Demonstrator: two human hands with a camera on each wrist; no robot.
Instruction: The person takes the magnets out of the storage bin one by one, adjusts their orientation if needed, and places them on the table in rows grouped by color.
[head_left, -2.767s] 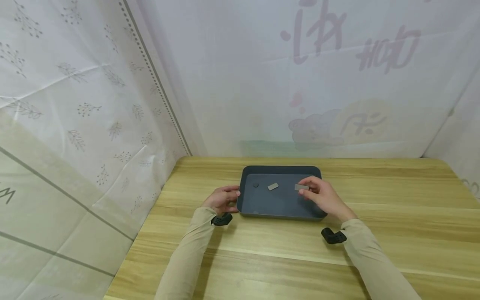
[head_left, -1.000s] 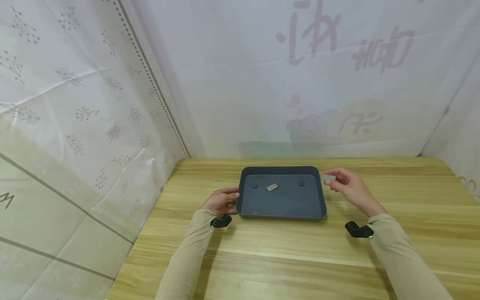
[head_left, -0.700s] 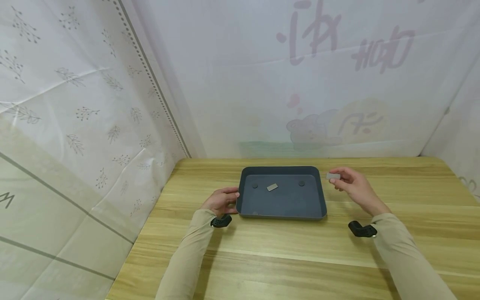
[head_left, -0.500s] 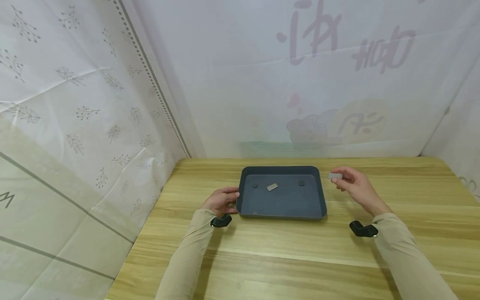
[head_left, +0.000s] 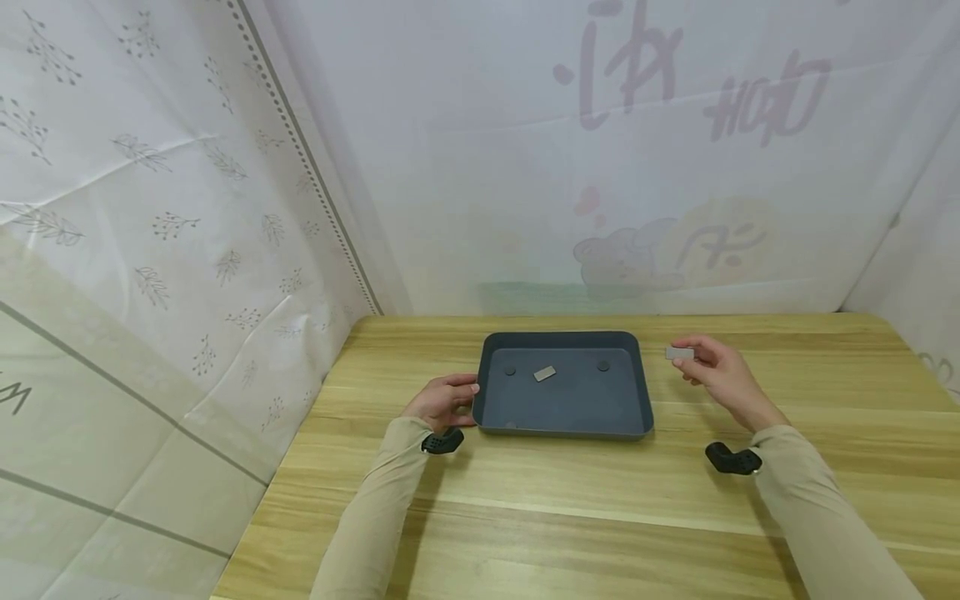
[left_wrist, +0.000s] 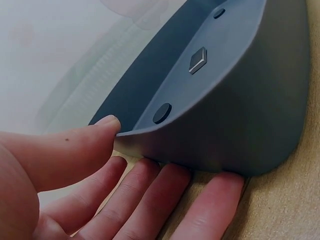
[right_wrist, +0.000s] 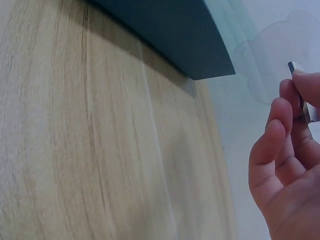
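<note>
At the right, clear of the tray's right wall, my right hand (head_left: 720, 371) pinches a small flat rectangular grey block (head_left: 678, 353) between thumb and fingers. In the right wrist view the block (right_wrist: 303, 95) is thin, with a shiny metallic edge. My left hand (head_left: 442, 400) rests at the left wall of a dark blue-grey tray (head_left: 566, 408). The left wrist view shows the thumb (left_wrist: 85, 150) at the rim and the extended fingers against the lower outer wall. Inside the tray lie a second grey block (head_left: 544, 374) and two dark round discs, one left (head_left: 510, 372) and one right (head_left: 603, 367).
The tray sits on a light wood-grain table (head_left: 570, 517), towards its back edge. A pale printed cloth (head_left: 480, 183) hangs behind the table, and another patterned cloth (head_left: 165, 250) hangs along the left. Black wrist cameras (head_left: 733, 459) are on both wrists.
My right hand has moved right with the grey block, from over the tray to beyond its right wall. The right disc now shows. The left hand stays at the tray.
</note>
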